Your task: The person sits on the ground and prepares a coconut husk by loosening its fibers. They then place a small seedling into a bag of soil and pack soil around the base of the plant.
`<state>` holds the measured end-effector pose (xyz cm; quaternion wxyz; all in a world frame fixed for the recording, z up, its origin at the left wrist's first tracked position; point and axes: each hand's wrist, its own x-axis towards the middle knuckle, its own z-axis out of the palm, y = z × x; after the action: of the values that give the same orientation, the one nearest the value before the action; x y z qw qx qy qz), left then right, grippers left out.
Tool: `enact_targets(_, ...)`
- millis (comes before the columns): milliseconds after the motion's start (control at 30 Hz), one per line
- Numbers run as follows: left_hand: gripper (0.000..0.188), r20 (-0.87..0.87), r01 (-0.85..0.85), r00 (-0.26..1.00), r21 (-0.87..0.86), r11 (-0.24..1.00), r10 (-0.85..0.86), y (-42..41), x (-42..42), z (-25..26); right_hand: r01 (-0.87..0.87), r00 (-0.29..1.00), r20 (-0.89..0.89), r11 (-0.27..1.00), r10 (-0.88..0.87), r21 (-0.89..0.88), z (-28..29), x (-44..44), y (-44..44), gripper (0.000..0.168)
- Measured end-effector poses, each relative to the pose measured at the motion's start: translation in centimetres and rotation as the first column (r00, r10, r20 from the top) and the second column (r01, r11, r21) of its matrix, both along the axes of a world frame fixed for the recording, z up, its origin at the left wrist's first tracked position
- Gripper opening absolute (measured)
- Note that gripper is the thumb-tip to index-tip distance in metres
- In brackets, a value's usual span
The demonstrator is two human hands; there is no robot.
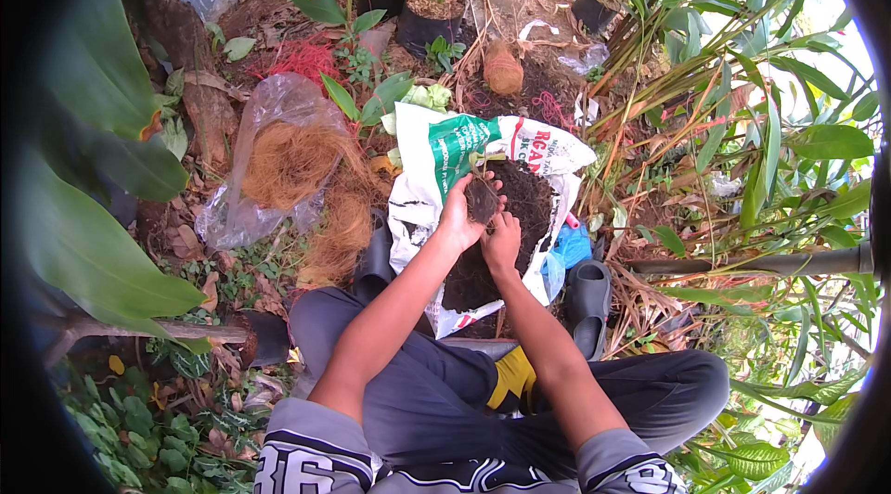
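A small seedling with a dark root ball of soil (482,200) rests in my left hand (461,216), its pale green leaves pointing away from me. My right hand (501,236) is just beside it, fingers bent together at the lower edge of the root ball; whether they pinch anything is hidden. Under both hands lies an opened white and green plastic sack (411,209) with dark potting soil (532,205) spread on it. To the left, brown coconut fibre (289,163) fills a clear plastic bag (254,111), and more fibre lies loose beside it.
A fibre-wrapped ball (502,69) bound with red string sits beyond the sack. Black sandals (588,303) flank the sack, near a blue plastic bag (572,245). Potted plants (428,17) stand farther off. Red string (303,61) lies at the upper left; leafy stems crowd both sides.
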<state>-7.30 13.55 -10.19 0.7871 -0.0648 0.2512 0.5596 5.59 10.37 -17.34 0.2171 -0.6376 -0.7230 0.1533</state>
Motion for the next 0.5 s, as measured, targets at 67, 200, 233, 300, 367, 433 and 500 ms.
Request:
enact_targets(67,0.039,-0.005,0.010,1.000,-0.019,1.000,-0.010,-0.1,0.3,0.1,0.033,0.999,-0.038,0.998,-0.035,-0.050,0.2,0.6,0.6,0.043)
enact_targets(200,0.040,0.019,0.007,1.000,-0.016,1.000,-0.007,-0.1,0.6,-0.4,0.259,0.901,-0.338,0.962,-0.272,-0.084,0.4,1.0,1.8,0.024)
enact_targets(233,0.039,0.012,0.008,1.000,-0.011,1.000,-0.008,0.0,0.6,-0.6,0.321,0.852,-0.408,0.943,-0.329,-0.090,0.3,1.4,2.4,0.033)
enact_targets(300,0.038,0.005,0.009,1.000,-0.010,1.000,-0.009,0.1,0.7,-1.0,0.419,0.481,-0.665,0.816,-0.572,-0.399,0.8,2.1,2.9,0.045)
enact_targets(367,0.038,0.005,0.009,1.000,-0.019,1.000,-0.009,0.2,0.8,-1.5,0.031,-0.118,-0.774,0.777,-0.622,-0.629,2.1,3.8,3.0,0.036)
enact_targets(433,0.037,-0.002,0.016,1.000,-0.022,1.000,-0.016,0.1,1.0,-1.8,-0.119,-0.314,-0.690,0.748,-0.652,-0.652,4.2,4.6,2.5,0.032)
enact_targets(500,0.037,-0.006,0.025,1.000,-0.033,0.999,-0.025,0.1,1.2,-2.1,-0.111,-0.403,-0.685,0.775,-0.607,-0.622,6.3,4.5,2.1,0.032)
